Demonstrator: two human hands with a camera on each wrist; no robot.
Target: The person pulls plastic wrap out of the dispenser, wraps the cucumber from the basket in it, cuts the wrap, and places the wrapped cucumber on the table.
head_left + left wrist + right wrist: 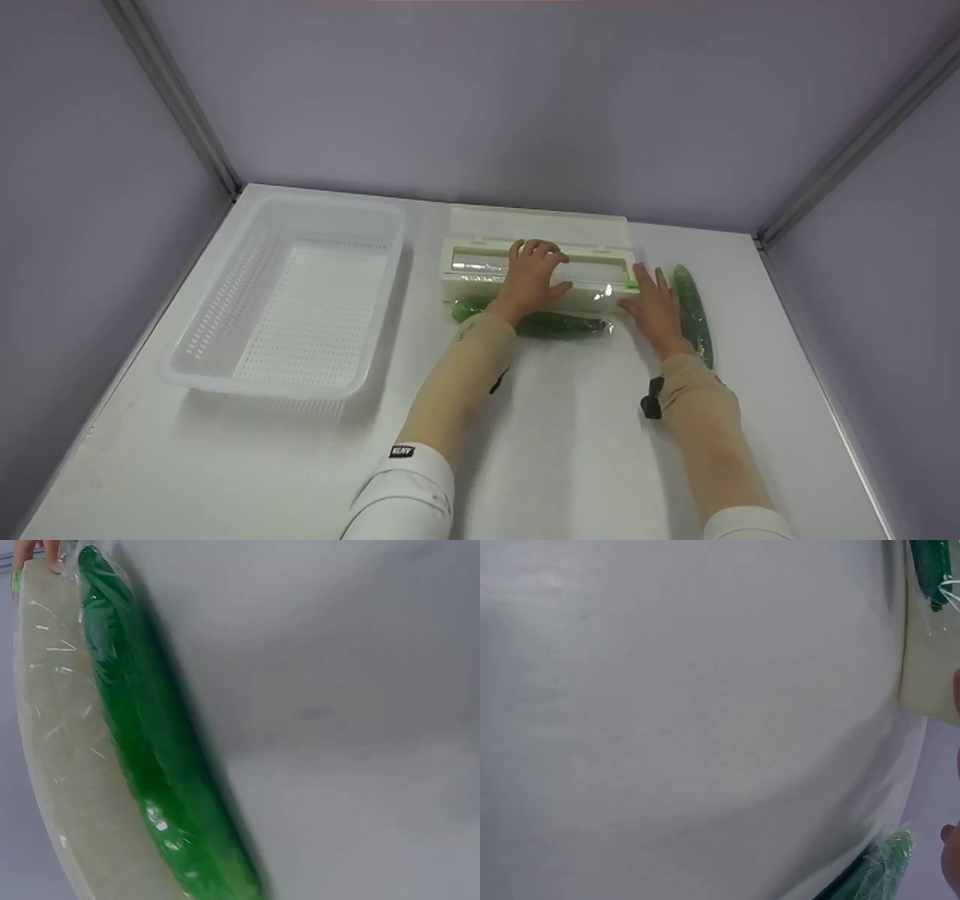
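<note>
A cream cling-film dispenser [536, 259] lies open at the table's middle back, its roll of film [480, 264] showing. My left hand [534, 274] rests on top of it, fingers bent over the cutter bar. My right hand [649, 300] lies flat with fingers spread at the dispenser's right end, fingertips by the green slider [631, 285]. A film-wrapped cucumber [559, 325] [150, 757] lies along the dispenser's front wall [52, 765]. A second wrapped cucumber [694, 315] [877, 877] lies just right of my right hand.
A white perforated basket [225, 352] stands on the left of the white table [570, 450]. Lilac walls with metal corner posts close in the back and both sides.
</note>
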